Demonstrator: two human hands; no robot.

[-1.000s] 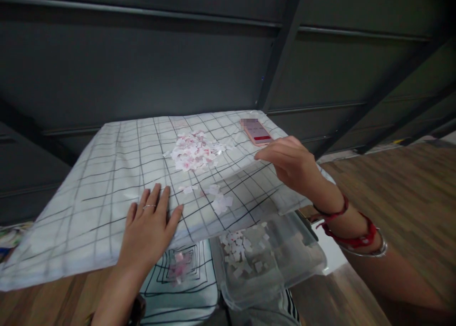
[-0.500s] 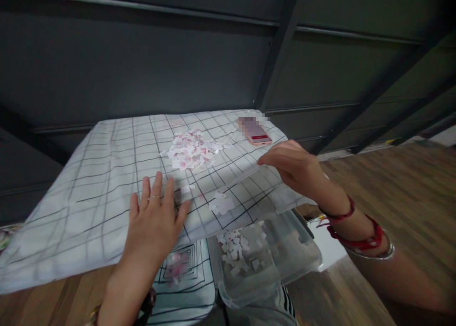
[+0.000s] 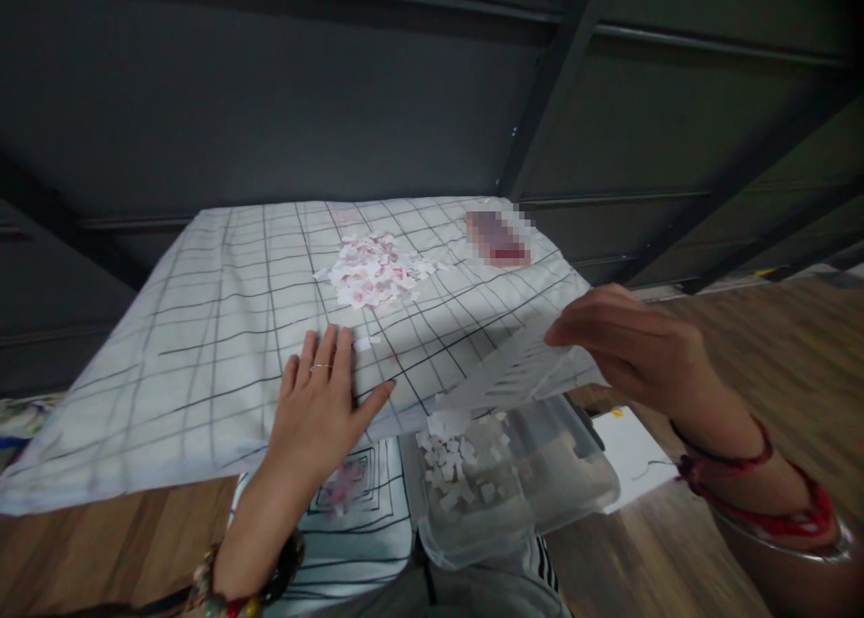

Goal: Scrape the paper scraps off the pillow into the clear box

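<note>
My right hand (image 3: 627, 344) is closed in a pinch on the front right edge of the white checked tablecloth (image 3: 222, 285), which is raised in a fold. Below the fold, a few white paper scraps (image 3: 449, 422) are at the cloth's lip, over a clear plastic box (image 3: 560, 483). Inside the box lie several more paper scraps (image 3: 455, 488). My left hand (image 3: 317, 402) rests flat on the cloth with fingers spread, beside a small white paper piece (image 3: 366, 342). Further back, a heap of torn white and pinkish paper bits (image 3: 378, 272) sits on the cloth.
A phone (image 3: 499, 238), partly blurred out, lies at the table's back right. Dark panels (image 3: 303, 105) stand behind the table. To the box's right is a white sheet (image 3: 631, 452) above the wooden floor (image 3: 762, 357). A patterned light-blue surface (image 3: 364, 528) lies left of the box.
My right hand has drawn the tablecloth edge up and to the right. The scraps near the front have slid down to the cloth's lip by the box. My left hand has shifted slightly right.
</note>
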